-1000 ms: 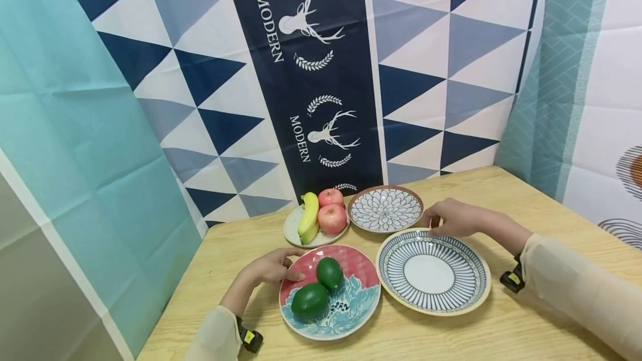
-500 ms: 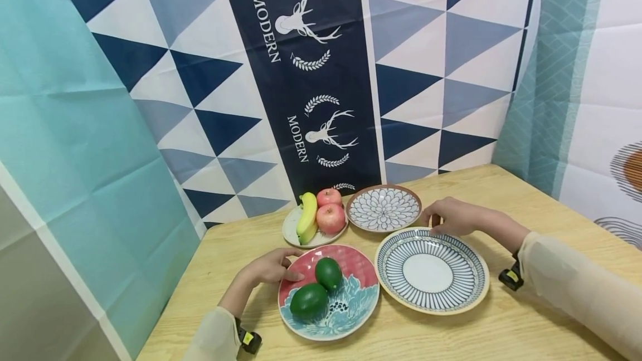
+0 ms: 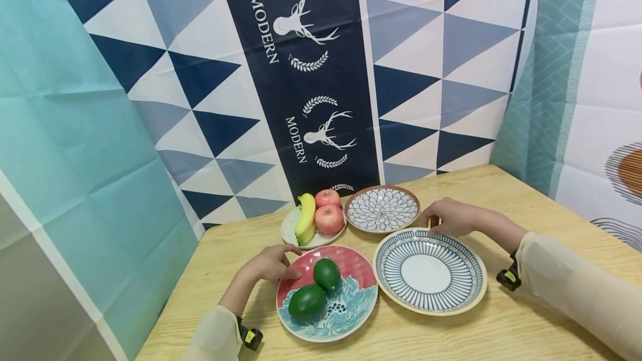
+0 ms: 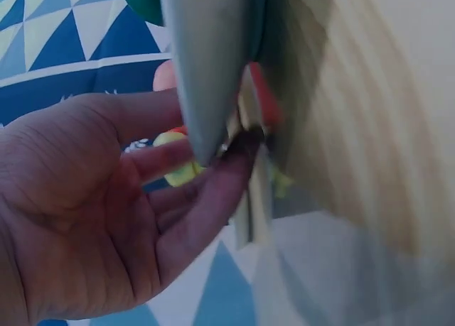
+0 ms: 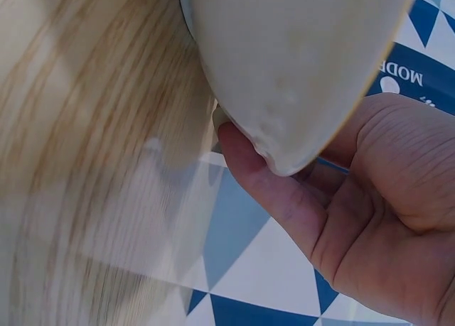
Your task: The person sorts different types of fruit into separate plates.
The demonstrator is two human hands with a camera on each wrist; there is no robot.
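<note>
Barely any change since a second ago | left hand [image 3: 271, 265] grip pinches far-left rim of flowered plate [image 3: 351, 316] with two limes [image 3: 317, 289] | right hand [image 3: 448, 217] grip holds far rim of striped plate [image 3: 471, 299] | both plates flat on bench [image 3: 501, 333].

i'm looking at a staged tabletop set, not a real kitchen: a light wooden table [image 3: 526, 194] boxed in by hung printed cloths [image 3: 311, 71] with creases, blue triangles and "modern" deer prints. patterned plates [image 3: 382, 209] and a plate of fruit [image 3: 321, 216] sit arranged like props.
</note>
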